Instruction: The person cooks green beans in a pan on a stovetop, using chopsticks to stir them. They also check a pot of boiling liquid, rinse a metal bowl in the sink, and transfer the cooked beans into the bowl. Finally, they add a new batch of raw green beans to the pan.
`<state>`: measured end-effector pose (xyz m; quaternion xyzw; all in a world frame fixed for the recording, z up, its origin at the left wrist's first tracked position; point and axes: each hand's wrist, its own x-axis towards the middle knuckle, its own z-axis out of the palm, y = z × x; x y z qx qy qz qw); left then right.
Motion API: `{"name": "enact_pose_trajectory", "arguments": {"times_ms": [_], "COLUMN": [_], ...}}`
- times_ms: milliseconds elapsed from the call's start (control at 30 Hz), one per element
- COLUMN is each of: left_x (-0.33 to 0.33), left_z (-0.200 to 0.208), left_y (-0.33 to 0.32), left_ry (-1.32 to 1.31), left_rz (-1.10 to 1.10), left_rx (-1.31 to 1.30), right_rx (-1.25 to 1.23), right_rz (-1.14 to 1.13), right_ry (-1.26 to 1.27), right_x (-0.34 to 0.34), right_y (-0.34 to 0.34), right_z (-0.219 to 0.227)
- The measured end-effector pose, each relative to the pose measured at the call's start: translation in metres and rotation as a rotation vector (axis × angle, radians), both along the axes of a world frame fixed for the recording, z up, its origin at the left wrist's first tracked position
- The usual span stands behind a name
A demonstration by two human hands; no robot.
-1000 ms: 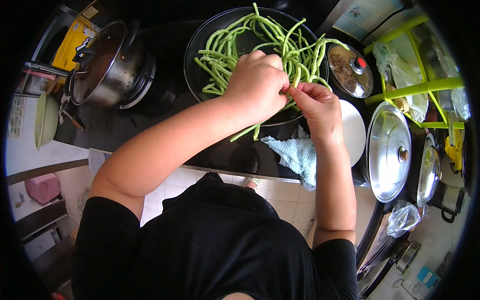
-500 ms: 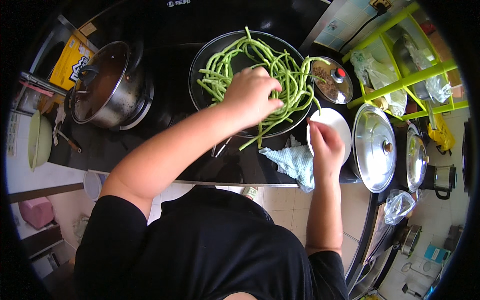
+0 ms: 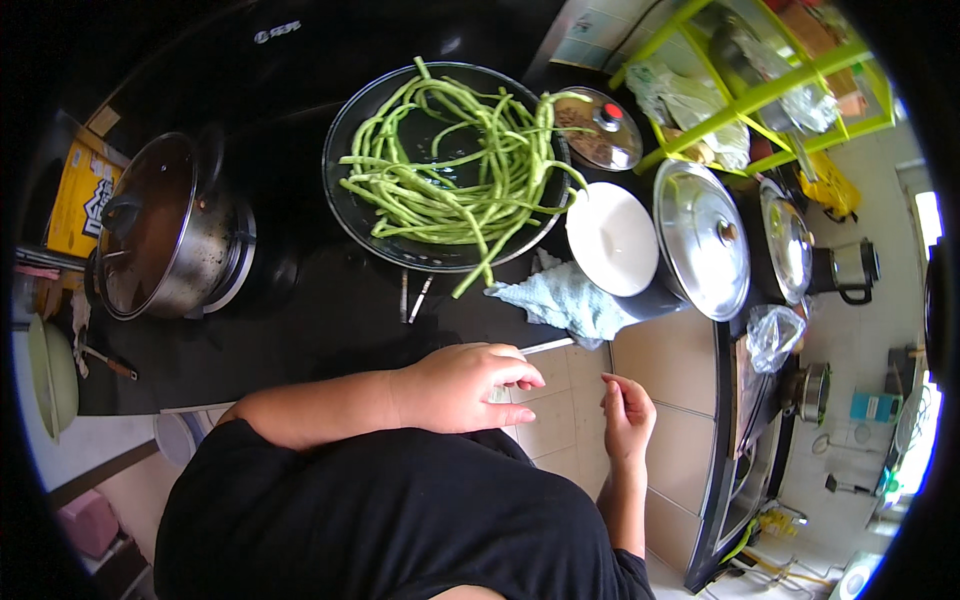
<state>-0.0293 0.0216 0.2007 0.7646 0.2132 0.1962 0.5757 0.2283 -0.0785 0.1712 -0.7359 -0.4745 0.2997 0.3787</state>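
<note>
Long green beans (image 3: 460, 200) lie tangled in a wide black pan (image 3: 345, 125), with some ends hanging over its near rim. My left hand (image 3: 470, 388) is off the pan, in front of the counter edge. Its thumb and fingers are apart, and nothing shows between them. To its right, over the floor, my right hand (image 3: 628, 412) has its fingers curled and thumb drawn in like a pinch. Whatever it may hold is too small to make out. A white bowl (image 3: 612, 240) and a light blue cloth (image 3: 565, 302) sit right of the pan.
A lidded steel pot (image 3: 165, 230) stands on the left burner. Right of the pan are a glass lid with a red knob (image 3: 607, 116), two pots under steel lids (image 3: 702, 240), a clear plastic bag (image 3: 775, 335) and a lime-green rack (image 3: 760, 100).
My left hand has left the beans and drawn back toward my body. My right hand has come down from beside the white bowl. The view has shifted and turned toward the right.
</note>
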Motion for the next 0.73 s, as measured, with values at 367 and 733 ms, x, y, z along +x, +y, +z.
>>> {"name": "enact_pose_trajectory", "arguments": {"times_ms": [367,733], "left_x": [0.131,0.372], "left_z": [-0.026,-0.047], "left_y": [-0.079,-0.210], "left_ry": [0.135,0.366], "left_rz": [-0.070,-0.557], "left_rx": [-0.260,-0.477], "right_rx": [0.152,-0.067], "right_rz": [-0.015,-0.484], "right_ry": [-0.365,-0.385], "right_x": [0.109,0.257], "right_y": [-0.132,-0.377], "right_z": [0.020,-0.008]}}
